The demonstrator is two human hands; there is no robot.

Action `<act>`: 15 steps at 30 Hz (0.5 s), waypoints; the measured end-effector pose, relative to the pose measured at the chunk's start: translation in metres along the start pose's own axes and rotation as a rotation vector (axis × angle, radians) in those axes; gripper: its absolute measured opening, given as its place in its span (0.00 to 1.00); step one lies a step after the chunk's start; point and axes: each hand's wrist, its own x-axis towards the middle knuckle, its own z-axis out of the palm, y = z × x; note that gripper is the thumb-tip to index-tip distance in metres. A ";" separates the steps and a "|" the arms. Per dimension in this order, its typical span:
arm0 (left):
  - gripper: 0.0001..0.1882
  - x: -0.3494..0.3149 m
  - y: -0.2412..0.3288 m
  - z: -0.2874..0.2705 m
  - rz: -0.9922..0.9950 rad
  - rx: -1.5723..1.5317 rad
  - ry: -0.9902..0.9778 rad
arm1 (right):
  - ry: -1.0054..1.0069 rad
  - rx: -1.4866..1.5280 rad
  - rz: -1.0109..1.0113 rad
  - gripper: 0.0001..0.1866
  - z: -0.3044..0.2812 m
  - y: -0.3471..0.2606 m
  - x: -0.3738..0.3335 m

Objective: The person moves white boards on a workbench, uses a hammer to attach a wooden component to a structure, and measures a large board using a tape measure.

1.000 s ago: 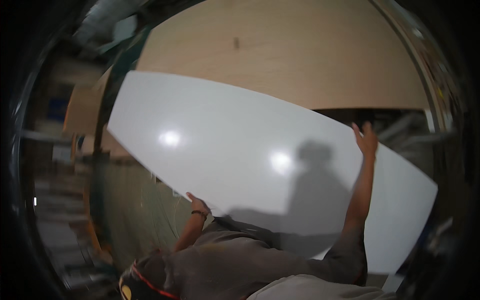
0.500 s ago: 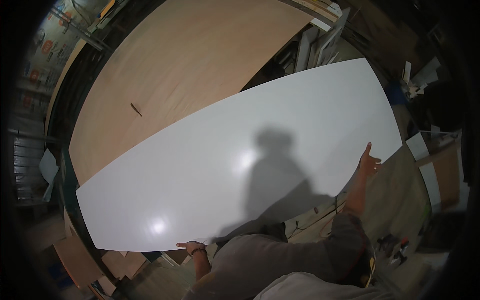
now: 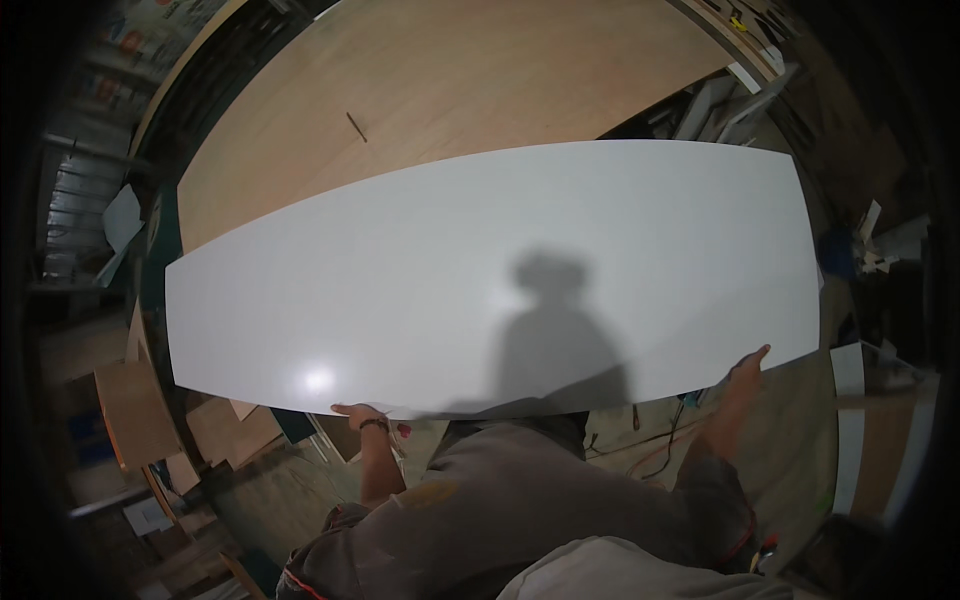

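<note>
Gripping the white panel [image 3: 430, 290] in front of you, you are clasping its near edge with a part-closed left hand [image 3: 363, 415] and right hand [image 3: 745, 374], fingers mostly hidden. It is visually overlapping the plywood sheet [image 3: 480, 95]; sharing weight evenly should be limiting sag.

- The left hand [image 3: 358, 413] is gripping, its thumb [image 3: 344, 409] lying on top and pointing left, its other fingers hiding underneath.
- The left forearm [image 3: 382, 470] is standing nearly upright.
- The right hand [image 3: 747, 370] is gripping well apart, thumb tip [image 3: 765, 351] pointing up and right.
- The right forearm [image 3: 722, 427] is slanting outward, slightly blurring.
</note>
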 end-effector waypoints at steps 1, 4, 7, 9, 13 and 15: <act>0.50 0.006 0.012 0.002 0.015 0.014 0.012 | 0.024 -0.095 0.052 0.46 0.006 0.005 -0.010; 0.49 0.009 0.012 0.021 0.028 0.032 -0.032 | 0.135 -0.203 0.143 0.46 0.013 -0.003 0.031; 0.48 0.024 0.021 0.001 0.076 0.059 0.003 | 0.159 -0.163 0.214 0.49 0.053 0.028 0.012; 0.47 0.027 0.011 0.008 0.097 0.090 0.010 | 0.167 -0.021 0.158 0.51 0.079 0.033 -0.029; 0.45 0.021 -0.034 0.025 0.084 0.214 0.126 | 0.175 0.089 0.269 0.57 0.114 0.055 -0.075; 0.44 0.014 -0.066 0.029 0.069 0.287 0.316 | 0.058 0.168 0.357 0.59 0.129 0.061 -0.090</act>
